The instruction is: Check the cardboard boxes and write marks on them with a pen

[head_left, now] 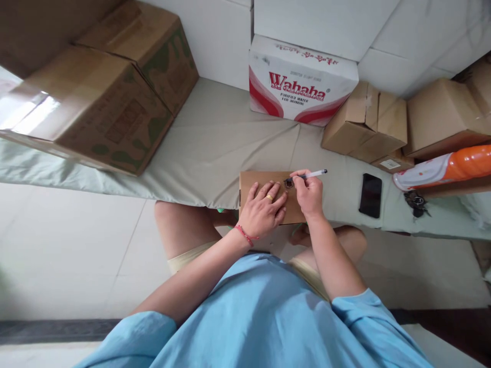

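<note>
A flat brown cardboard box lies at the front edge of the cloth-covered bench. My left hand rests on it with fingers spread, pressing its top. A pen with a clear barrel and dark cap end is pinched in my right hand. Its tip points left, at a small dark round mark on the cardboard, just beyond my left fingertips. Whether the tip touches the surface is too small to tell.
Large cartons stand at the left. At the back is a white and red Wahaha water box. Smaller brown boxes, a black phone, keys and an orange bottle are on the right. Grey-green cloth covers the bench.
</note>
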The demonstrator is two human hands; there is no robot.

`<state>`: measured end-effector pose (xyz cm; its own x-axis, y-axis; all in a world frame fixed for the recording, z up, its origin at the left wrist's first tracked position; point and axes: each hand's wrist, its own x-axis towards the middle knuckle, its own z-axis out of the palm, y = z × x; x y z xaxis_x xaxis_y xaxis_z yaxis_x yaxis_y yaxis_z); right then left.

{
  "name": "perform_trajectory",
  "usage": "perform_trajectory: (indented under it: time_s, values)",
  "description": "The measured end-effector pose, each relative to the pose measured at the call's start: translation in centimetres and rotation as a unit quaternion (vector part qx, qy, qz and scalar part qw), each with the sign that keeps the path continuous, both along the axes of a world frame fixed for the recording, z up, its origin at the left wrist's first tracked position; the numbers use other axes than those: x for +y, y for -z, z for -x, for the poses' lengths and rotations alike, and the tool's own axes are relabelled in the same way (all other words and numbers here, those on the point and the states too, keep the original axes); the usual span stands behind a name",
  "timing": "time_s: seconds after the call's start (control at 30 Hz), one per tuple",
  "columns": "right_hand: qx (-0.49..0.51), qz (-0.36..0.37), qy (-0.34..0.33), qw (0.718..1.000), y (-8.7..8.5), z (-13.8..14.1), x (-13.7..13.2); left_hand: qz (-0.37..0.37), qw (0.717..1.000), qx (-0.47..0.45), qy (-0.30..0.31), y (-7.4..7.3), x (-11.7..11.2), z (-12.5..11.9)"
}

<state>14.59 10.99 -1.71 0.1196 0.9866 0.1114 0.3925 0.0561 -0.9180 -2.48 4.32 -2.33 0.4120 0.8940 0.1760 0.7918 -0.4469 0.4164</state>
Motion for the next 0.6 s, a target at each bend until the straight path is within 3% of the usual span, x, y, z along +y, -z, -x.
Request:
perform_trajectory:
  time_s: [0.27, 0.6]
  values:
    - [-0.106, -0.047, 0.060, 0.991, 0.00, 0.63, -0.52, 0.004, 0.999, -0.033, -0.005, 0.07, -0.10, -0.10]
    - [-0.138, -0.041, 0.046, 0.989, 0.16, 0.62, -0.41, 0.006, 0.999, -0.035, -0.006, 0.06, -0.17, -0.14]
